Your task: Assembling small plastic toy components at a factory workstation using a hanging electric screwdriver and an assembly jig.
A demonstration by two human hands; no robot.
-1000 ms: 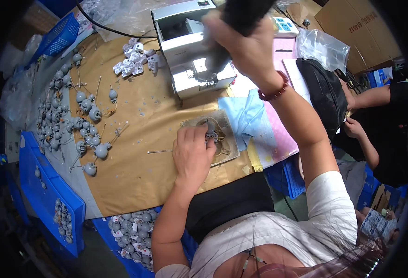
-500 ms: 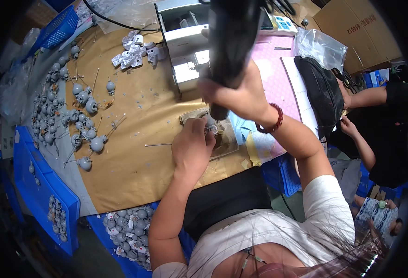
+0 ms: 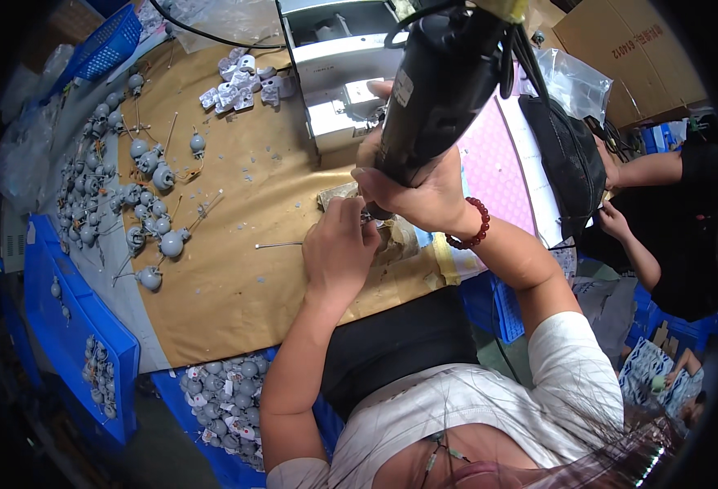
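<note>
The small workpiece (image 3: 366,217) is located above the near-central fixture block (image 3: 400,243), at the tips of the left hand's fingers, and is mostly covered by them. The left hand (image 3: 336,253) holds a narrow grip: fingers bent, thumb close alongside, closed about the workpiece. A thin lead (image 3: 277,244) with a pale end extends leftward from beneath this hand.

The right hand (image 3: 424,191) is wrapped around the lower barrel of a black cylindrical tool (image 3: 436,98). The tool is tilted, its lower end directed at the workpiece; contact between the two cannot be determined. A red beaded bracelet (image 3: 478,224) encircles the right wrist.

The block rests on a brown sheet (image 3: 212,306) covering the worktable. Beyond it stands a white housing (image 3: 334,69) with an open upper compartment. White molded parts (image 3: 237,85) are heaped to its left. Grey ball-shaped parts (image 3: 163,177) with leads are spread along the left side.

A blue tray (image 3: 53,254) is positioned at the left edge; a blue bin (image 3: 171,399) below the table edge contains more grey parts. To the right are a pink sheet (image 3: 502,167), a black bag (image 3: 567,155) and a cardboard box (image 3: 636,57). A co-worker's hand (image 3: 612,220) is near the bag.
</note>
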